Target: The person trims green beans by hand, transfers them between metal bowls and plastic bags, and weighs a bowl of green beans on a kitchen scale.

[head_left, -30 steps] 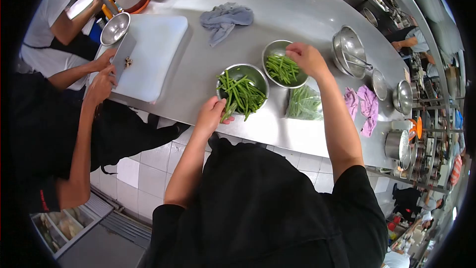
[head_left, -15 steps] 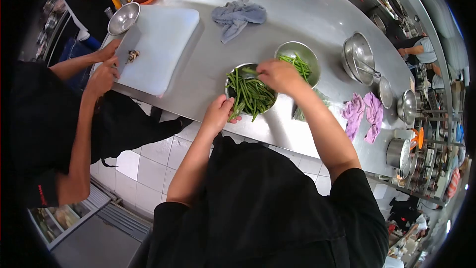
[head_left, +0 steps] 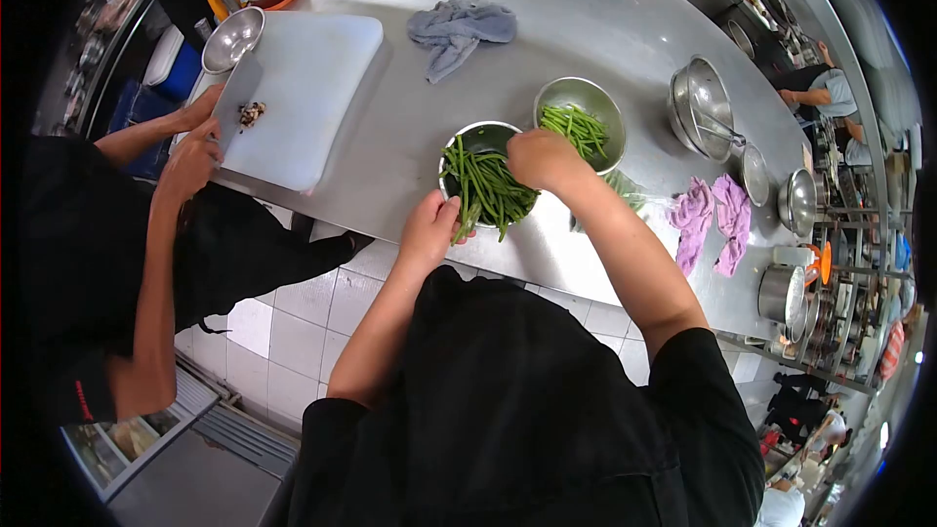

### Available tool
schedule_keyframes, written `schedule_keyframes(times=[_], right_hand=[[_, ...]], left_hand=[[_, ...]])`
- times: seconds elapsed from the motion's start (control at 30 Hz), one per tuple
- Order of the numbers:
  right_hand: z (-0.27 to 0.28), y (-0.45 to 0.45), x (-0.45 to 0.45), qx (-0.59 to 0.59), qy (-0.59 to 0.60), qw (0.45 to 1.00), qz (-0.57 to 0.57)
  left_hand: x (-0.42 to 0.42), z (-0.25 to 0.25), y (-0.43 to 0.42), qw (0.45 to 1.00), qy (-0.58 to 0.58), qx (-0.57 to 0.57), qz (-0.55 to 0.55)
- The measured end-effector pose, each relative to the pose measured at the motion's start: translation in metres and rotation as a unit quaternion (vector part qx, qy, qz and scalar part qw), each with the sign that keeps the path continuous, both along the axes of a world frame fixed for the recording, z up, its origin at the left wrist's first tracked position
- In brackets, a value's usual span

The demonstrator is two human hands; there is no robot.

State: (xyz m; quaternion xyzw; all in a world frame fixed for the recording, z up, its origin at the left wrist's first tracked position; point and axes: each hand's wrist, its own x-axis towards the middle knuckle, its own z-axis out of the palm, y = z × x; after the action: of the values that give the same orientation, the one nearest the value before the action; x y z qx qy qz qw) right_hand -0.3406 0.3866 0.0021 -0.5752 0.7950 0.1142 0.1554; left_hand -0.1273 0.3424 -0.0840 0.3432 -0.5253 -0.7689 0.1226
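Long green beans [head_left: 490, 187] fill the near part of a metal bowl [head_left: 478, 131] and overhang its front rim. At that front left rim, my left hand [head_left: 429, 230] is closed, thumb over fingers, on the ends of some beans. My right hand [head_left: 547, 158] is curled shut above the bowl's right side; its fingertips and anything in them are hidden. A second metal bowl [head_left: 607, 101], touching or nearly touching the first, stands behind my right hand and contains shorter cut green beans [head_left: 576, 129]. A clear plastic bag [head_left: 622, 192] lies partly under my right forearm.
A co-worker's hands [head_left: 195, 151] hold a broad knife [head_left: 237, 90] over chopped bits on a white cutting board [head_left: 312, 88]. A grey cloth [head_left: 459, 31] lies at the back. Pink cloths [head_left: 695, 224] and metal strainers [head_left: 705, 102] are on the right of the steel table [head_left: 410, 146].
My right hand has moved down a little from the first bowl's back right, and the green piece seen in its fingers is now hidden. My left hand stays at the front rim.
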Motion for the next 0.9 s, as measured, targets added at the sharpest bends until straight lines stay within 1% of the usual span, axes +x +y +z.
schedule_keyframes(times=[0.03,0.1,0.13,0.2,0.23,0.3,0.33,0.4,0.47,0.53,0.6,0.63,0.7,0.73,0.8,0.83,0.9], right_hand=[[-0.004,-0.003,0.002,0.001,-0.001,1.0,0.001],[-0.008,-0.013,0.001,0.087,-0.11,0.986,-0.088],[-0.012,-0.016,-0.001,0.089,-0.109,0.986,-0.084],[-0.018,-0.018,-0.004,0.078,-0.207,0.965,-0.142],[-0.019,-0.019,-0.002,0.079,-0.206,0.965,-0.14],[-0.018,-0.018,0.002,0.09,-0.246,0.937,-0.232],[-0.015,-0.019,0.003,0.089,-0.244,0.937,-0.234],[-0.009,-0.022,0.004,0.139,-0.265,0.927,-0.228],[-0.008,-0.025,0.005,0.138,-0.263,0.927,-0.23],[-0.006,-0.029,0.01,0.14,-0.264,0.926,-0.23],[-0.004,-0.031,0.013,0.147,-0.29,0.906,-0.272],[-0.005,-0.032,0.012,0.146,-0.289,0.906,-0.272],[-0.011,-0.033,0.007,0.156,-0.333,0.887,-0.28],[-0.016,-0.033,0.005,0.156,-0.333,0.887,-0.28],[-0.027,-0.034,0.001,0.145,-0.39,0.855,-0.311],[-0.033,-0.034,-0.001,0.143,-0.39,0.855,-0.311],[-0.037,-0.035,-0.002,0.077,-0.379,0.86,-0.331]], left_hand=[[0.001,-0.002,0.004,1.0,0.009,-0.012,0.009],[0.0,-0.006,0.01,1.0,0.013,-0.009,0.026],[0.0,-0.006,0.013,0.999,0.016,-0.006,0.04],[0.0,-0.005,0.015,0.999,0.009,-0.007,0.042],[-0.001,-0.004,0.015,0.999,0.001,-0.009,0.038],[-0.003,0.001,0.016,0.999,0.005,-0.021,0.046],[-0.005,0.004,0.016,0.998,0.017,-0.015,0.059],[-0.007,0.003,0.015,0.997,0.032,-0.008,0.071],[-0.007,-0.003,0.013,0.998,0.013,-0.022,0.058],[-0.007,0.0,0.012,0.998,0.0,-0.042,0.05],[-0.007,0.002,0.011,0.997,-0.013,-0.062,0.044],[-0.007,0.001,0.01,0.997,-0.013,-0.055,0.044],[-0.008,0.0,0.007,0.998,-0.013,-0.048,0.044],[-0.008,-0.001,0.006,0.997,-0.018,-0.062,0.037],[-0.008,0.0,0.004,0.996,-0.024,-0.078,0.028],[-0.009,0.002,0.003,0.997,-0.02,-0.066,0.03],[-0.012,0.002,0.002,0.998,-0.014,-0.056,0.031]])
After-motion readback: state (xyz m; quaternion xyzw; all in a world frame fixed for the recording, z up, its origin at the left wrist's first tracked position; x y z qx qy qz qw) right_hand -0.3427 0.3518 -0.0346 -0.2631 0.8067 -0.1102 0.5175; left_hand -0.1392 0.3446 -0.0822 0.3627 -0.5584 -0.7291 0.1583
